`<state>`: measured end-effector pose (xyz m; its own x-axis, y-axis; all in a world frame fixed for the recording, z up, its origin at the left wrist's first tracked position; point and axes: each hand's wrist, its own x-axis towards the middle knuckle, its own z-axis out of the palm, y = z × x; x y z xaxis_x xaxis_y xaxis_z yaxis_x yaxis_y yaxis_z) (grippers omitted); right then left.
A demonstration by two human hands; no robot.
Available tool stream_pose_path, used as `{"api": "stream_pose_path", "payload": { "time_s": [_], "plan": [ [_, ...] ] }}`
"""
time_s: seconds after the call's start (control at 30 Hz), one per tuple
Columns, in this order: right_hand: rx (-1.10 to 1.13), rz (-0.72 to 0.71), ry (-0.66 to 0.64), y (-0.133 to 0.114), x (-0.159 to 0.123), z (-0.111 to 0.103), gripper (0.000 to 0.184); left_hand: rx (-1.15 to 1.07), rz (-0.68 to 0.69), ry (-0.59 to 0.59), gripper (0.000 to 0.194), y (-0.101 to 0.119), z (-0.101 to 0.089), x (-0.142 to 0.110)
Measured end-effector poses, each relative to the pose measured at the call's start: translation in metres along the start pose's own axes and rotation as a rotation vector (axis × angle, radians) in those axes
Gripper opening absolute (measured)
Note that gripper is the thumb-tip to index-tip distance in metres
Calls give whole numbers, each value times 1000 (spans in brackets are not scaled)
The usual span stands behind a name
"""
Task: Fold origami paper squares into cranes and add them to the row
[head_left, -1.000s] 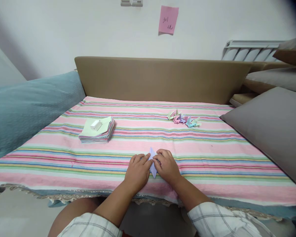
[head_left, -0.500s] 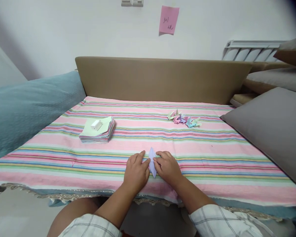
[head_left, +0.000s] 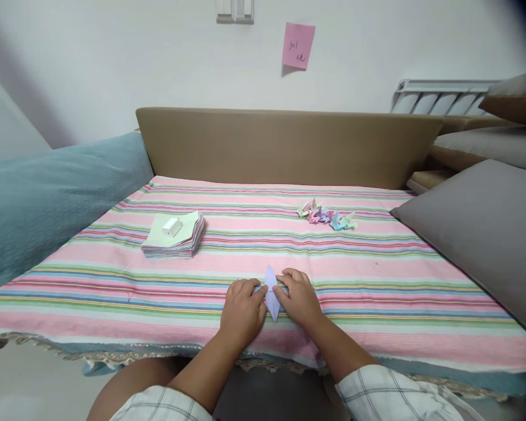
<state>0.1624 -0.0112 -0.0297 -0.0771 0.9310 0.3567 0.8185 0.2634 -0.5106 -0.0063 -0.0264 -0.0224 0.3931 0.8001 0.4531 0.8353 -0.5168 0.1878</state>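
Note:
A narrow, diamond-shaped piece of folded lilac origami paper (head_left: 272,303) lies on the striped cloth in front of me, long points toward and away from me. My left hand (head_left: 244,305) holds its left edge, thumb on the paper and fingers curled beside it. At the opposite edge, my right hand (head_left: 298,295) has its thumb and index finger on the paper, the other fingers bent. Farther back on the right sits a cluster of small folded paper cranes (head_left: 322,215) in several colours.
On the left, a small white block (head_left: 172,227) rests on a stack of coloured paper sheets (head_left: 193,237). A striped cloth (head_left: 114,280) covers the seat. Grey cushions (head_left: 473,216) stand at the right, a blue-covered armrest (head_left: 65,187) at the left, and a brown backrest (head_left: 284,146) behind.
The view has tilted up slightly, so everything sits lower. My left index finger has drawn back nearer its thumb. The lilac paper stays between both hands and shows slightly wider.

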Motion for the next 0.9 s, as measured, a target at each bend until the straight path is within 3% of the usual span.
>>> {"api": "stream_pose_path", "payload": {
  "time_s": [0.2, 0.4, 0.5, 0.73, 0.9],
  "plan": [
    [223, -6, -52, -8, 0, -2, 28, -101, -16, 61, 27, -2, -1, 3],
    [791, 142, -62, -18, -5, 4, 32, -386, -145, 63, 20, -7, -4, 7],
    [963, 163, -74, -23, -5, 4, 27, -540, -196, 73, 21, -10, -4, 8],
    [1043, 176, -92, -22, -5, 3, 28, -620, -235, 71, 19, -9, -5, 9],
    [978, 169, -112, -20, -8, 3, 25, -683, -274, 62, 17, -10, -5, 8]
  ]
}}
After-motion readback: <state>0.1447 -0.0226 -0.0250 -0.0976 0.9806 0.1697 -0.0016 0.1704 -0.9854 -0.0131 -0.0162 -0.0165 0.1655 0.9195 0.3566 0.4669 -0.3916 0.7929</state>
